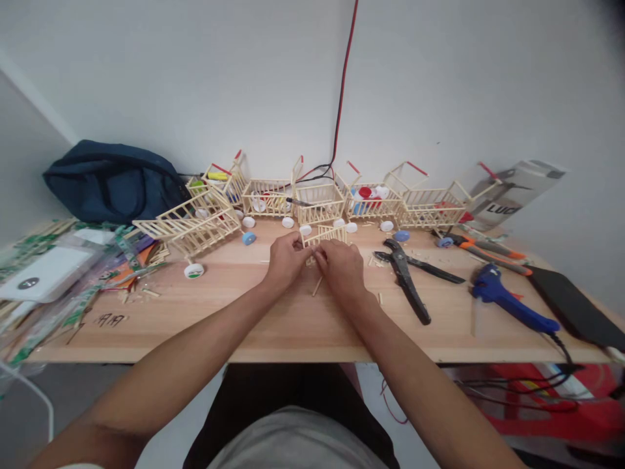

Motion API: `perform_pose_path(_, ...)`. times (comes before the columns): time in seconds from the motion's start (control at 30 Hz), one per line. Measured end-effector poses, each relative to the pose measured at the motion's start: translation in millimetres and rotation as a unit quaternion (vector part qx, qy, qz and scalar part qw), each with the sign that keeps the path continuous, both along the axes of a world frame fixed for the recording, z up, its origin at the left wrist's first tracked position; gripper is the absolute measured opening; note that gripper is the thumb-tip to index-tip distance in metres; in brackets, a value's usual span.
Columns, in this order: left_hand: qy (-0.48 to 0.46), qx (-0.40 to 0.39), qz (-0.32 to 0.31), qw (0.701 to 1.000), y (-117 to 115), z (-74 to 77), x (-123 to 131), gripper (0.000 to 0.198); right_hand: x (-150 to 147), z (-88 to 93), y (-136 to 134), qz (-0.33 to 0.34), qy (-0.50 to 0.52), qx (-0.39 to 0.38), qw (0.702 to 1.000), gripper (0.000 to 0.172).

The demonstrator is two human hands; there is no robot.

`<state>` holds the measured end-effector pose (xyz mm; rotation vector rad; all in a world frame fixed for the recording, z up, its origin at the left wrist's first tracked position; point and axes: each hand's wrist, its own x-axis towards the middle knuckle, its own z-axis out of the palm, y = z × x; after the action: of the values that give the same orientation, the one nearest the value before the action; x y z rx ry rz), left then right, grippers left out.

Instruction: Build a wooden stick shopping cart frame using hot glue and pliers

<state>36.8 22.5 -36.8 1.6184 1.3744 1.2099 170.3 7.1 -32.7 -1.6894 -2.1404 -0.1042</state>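
Observation:
At the middle of the wooden table, my left hand (286, 260) and my right hand (342, 267) meet at a small frame of thin wooden sticks (332, 233). The fingers of both are closed on its near edge, and they hide part of it. Just below the fingertips a loose short stick (317, 286) shows. Behind my hands stands a miniature shopping cart made of sticks (319, 203), with white wheels. A larger stick cart (195, 225) lies tilted to the left, with a white wheel and a blue wheel.
More stick carts (374, 205) line the wall. On the right lie a black cutter (405, 280), orange-handled pliers (493, 251), a blue glue gun (510, 303) and a black flat object (576, 306). To the left are a dark blue bag (112, 182), a white device (53, 267) and plastic wrappers.

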Motion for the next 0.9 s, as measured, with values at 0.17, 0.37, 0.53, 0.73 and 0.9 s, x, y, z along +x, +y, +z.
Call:
perform_pose_path(0.17,0.025,-0.008,0.007,1.000,2.3,-1.5,0.0,0.023,0.3,-0.8,-0.1,-0.004,-0.016,-0.004,1.000,0.022)
perform_pose_path(0.37,0.024,-0.019,0.011,0.999,4.5,-3.2,0.4,0.024,0.7,-1.8,-0.1,-0.005,-0.030,-0.002,1.000,0.024)
perform_pose_path(0.53,0.019,-0.030,0.007,0.999,5.0,-2.9,1.4,0.022,0.1,-0.8,-1.0,-0.007,-0.035,-0.005,0.999,0.025)
perform_pose_path(0.73,0.017,-0.042,0.017,0.999,5.6,-2.5,2.1,0.024,2.4,-0.2,-1.8,0.006,-0.011,-0.012,1.000,0.020)
perform_pose_path(0.9,0.018,-0.042,0.019,0.999,5.8,-3.0,2.6,0.026,15.1,-1.9,-0.1,0.047,0.068,-0.011,0.997,0.016)
